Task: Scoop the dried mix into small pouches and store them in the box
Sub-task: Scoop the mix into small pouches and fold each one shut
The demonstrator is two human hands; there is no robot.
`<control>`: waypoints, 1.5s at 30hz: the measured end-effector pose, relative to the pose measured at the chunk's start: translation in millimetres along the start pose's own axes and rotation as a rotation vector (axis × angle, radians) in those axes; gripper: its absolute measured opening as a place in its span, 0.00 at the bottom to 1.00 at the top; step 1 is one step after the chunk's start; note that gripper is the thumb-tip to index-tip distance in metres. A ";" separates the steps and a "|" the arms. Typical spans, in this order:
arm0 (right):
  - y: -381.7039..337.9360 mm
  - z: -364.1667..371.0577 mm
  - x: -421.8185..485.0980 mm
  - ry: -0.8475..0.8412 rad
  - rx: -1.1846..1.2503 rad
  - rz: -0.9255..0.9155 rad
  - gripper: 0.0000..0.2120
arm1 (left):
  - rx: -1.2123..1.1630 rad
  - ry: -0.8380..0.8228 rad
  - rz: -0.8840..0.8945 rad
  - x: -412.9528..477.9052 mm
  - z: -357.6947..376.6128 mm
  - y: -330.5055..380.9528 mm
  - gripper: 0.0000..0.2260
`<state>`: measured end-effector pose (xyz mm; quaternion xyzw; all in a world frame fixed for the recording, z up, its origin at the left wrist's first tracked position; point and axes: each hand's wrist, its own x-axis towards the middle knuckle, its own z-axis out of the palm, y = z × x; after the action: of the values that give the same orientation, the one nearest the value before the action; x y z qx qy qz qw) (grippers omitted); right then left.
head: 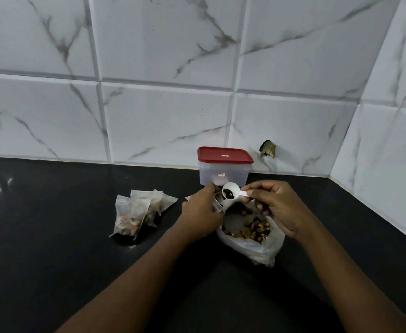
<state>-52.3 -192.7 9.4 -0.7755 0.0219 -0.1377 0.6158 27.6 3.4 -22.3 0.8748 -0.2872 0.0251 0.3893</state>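
Observation:
My right hand (277,207) pinches the handle of a small white scoop (232,191) that carries dark dried mix. The scoop's bowl sits at the mouth of a small translucent pouch (217,205), which my left hand (202,212) grips; most of that pouch is hidden behind the fingers. Under both hands lies an open clear plastic bag (252,239) with brown and yellow dried mix inside. Several filled pouches (137,211) lie in a pile to the left. A clear box with a red lid (225,164), closed, stands just behind the hands against the wall.
Everything rests on a black countertop (65,248) in a corner of white marble-look tiled walls (149,104). A dark broken hole (268,148) shows in the tile to the right of the box. The right wall runs close beside my right arm.

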 end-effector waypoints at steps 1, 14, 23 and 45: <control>0.1 3.9 -1.6 -0.032 -0.078 -0.033 0.08 | -0.007 -0.001 0.002 -0.2 0.2 0.1 0.15; -8.7 8.4 -5.5 0.019 -0.298 -0.261 0.09 | -0.356 0.042 0.018 -2.5 1.6 -3.5 0.21; 3.8 -13.1 1.6 0.029 -0.848 -0.110 0.09 | -0.505 -0.015 -0.136 5.8 1.9 -17.3 0.24; -6.1 -6.9 -2.4 -0.119 -0.890 0.035 0.07 | -0.277 0.010 -0.038 1.1 -1.5 -7.9 0.14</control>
<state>-57.1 -197.3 16.3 -0.9710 0.0568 -0.0596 0.2246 32.9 8.1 -26.2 0.8177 -0.2695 -0.0177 0.5084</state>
